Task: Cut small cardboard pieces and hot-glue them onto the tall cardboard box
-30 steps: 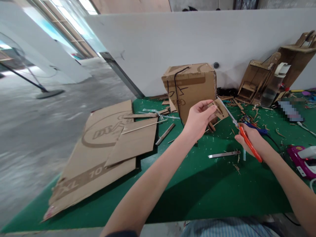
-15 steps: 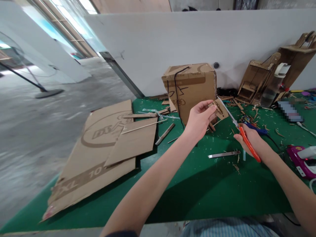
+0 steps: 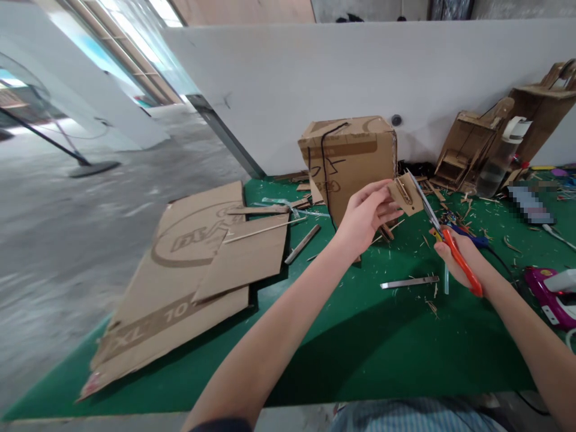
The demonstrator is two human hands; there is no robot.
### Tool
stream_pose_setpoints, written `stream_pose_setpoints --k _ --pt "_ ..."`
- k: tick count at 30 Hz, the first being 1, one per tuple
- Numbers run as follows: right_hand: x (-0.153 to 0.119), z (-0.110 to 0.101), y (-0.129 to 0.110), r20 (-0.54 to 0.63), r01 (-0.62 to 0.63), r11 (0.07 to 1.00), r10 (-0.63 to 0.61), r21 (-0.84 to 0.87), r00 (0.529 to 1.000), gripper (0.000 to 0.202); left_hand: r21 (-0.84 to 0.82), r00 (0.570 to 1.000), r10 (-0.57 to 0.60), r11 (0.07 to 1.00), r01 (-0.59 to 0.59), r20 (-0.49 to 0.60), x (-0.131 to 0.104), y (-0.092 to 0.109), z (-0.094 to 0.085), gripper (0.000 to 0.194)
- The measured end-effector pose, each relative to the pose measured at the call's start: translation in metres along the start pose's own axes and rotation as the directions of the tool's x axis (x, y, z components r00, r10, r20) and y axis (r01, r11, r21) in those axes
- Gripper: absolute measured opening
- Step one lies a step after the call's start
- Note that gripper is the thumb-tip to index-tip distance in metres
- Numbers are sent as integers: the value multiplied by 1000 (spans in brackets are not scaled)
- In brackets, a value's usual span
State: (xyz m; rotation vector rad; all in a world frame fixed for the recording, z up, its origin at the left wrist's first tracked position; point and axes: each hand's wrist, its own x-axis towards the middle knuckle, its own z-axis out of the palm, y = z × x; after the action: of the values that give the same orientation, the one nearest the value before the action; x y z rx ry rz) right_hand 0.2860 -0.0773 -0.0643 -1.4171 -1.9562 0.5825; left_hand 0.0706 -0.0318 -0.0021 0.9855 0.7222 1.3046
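Hands (image 3: 365, 215): 2 | scissors (image 3: 447, 237): 1 | held cardboard piece (image 3: 410, 204): 1

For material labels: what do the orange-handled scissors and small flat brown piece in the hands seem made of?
Orange-handled scissors: blades likely steel, grey sheen; handles probably plastic, smooth orange. Small flat brown piece: likely cardboard, matte tan; thin wood possible.

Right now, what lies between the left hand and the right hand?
In the head view, a small cardboard piece, with scissor blades alongside it.
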Motion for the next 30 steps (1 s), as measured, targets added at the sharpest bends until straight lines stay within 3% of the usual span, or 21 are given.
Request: stream_pose_setpoints --k 6,10,20,30 --pt "1 -1 -1 7 21 1000 -21 23 1000 58 179 998 60 982 -63 23 2 -3 -3 21" --pt "-2 1 -4 7 24 997 -24 74 1000 56 231 999 45 972 -43 -5 1 -2 0 19" --pt "-7 1 -9 77 89 983 -102 160 992 54 190 999 28 982 -20 -39 -1 -6 3 24" --pt "-1 3 0 10 59 998 -59 2 998 54 165 998 8 986 4 -70 -2 -6 6 21"
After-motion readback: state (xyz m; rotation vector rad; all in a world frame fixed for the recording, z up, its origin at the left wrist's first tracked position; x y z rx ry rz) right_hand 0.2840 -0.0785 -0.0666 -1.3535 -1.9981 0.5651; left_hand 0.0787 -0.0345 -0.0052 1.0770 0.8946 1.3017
